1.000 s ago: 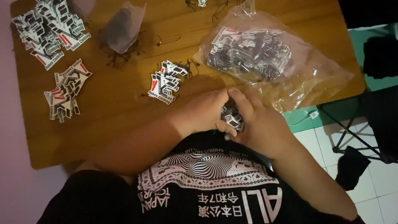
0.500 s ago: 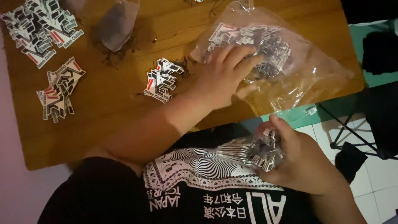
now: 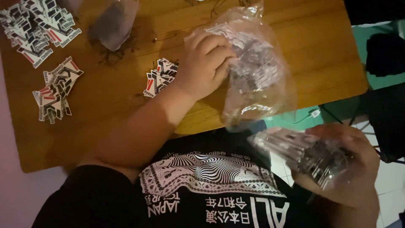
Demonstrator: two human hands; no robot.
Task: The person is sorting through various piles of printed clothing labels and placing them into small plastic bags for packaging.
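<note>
1. Clear plastic bag (image 3: 257, 80) of stickers lies on the wooden table (image 3: 329, 55), its near end crumpled under the left hand (image 3: 206, 63), fingers curled into it
2. Right hand (image 3: 341, 164), well below, off the table, grips a small packet (image 3: 303, 154) of stickers
3. Loose sticker pile (image 3: 160, 78) lies just left of the left hand's wrist

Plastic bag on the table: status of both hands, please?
Left hand grips big plastic bag on table. Right hand holds small packet off the table. Sticker piles nearby, not blocking.

Home room: wooden table (image 3: 320, 63), tiled floor (image 3: 392, 177), sticker piles (image 3: 55, 93), folding chair (image 3: 386, 114) alongside.
</note>
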